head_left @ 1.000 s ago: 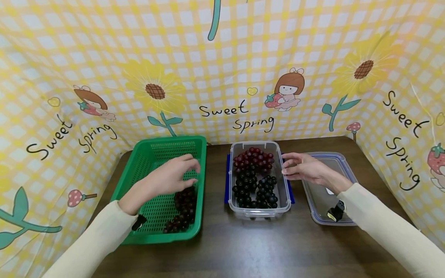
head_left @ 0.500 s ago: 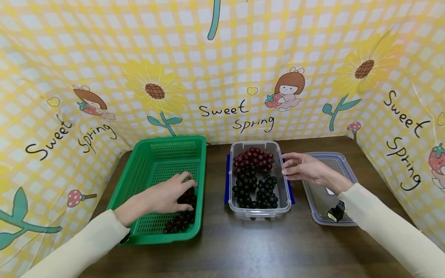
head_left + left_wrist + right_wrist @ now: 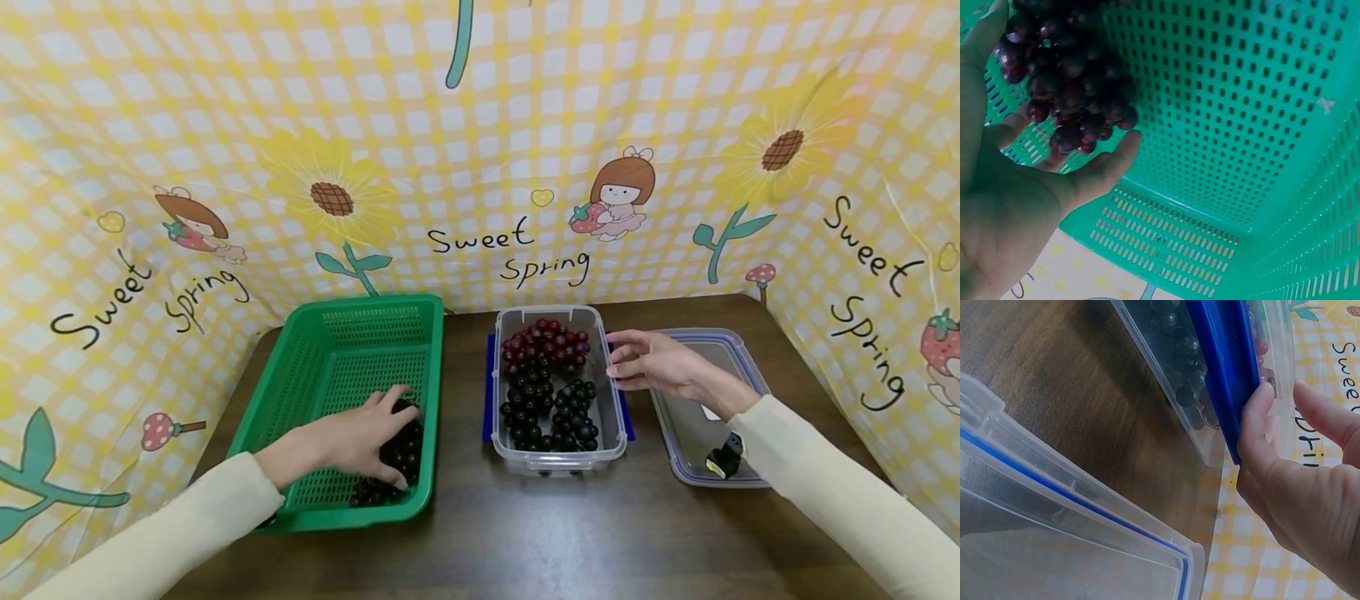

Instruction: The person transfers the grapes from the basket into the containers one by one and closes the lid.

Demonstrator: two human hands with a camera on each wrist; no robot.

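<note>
Inside a green basket [image 3: 431, 350], my left hand [image 3: 348, 437] reaches over a bunch of dark red grapes [image 3: 1069, 81]. Its fingers and thumb are spread about the bunch, and the palm stands off from it. The hand covers part of the bunch in the head view. My right hand [image 3: 663, 367] rests its fingertips against the right side of a clear plastic box [image 3: 558, 457], by the blue side latch [image 3: 1225, 369]. Within the box lie a red grape bunch [image 3: 547, 343] at the back and black grapes [image 3: 531, 400] in front.
A clear lid with a blue seal [image 3: 693, 454] lies on the brown table [image 3: 517, 533], right of the box and partly beneath my right forearm. A yellow checked cloth [image 3: 480, 150] hangs behind and at both sides.
My left hand has come down and toward the front of the basket, over the grapes, and its fingers have spread. The right hand stays at the box.
</note>
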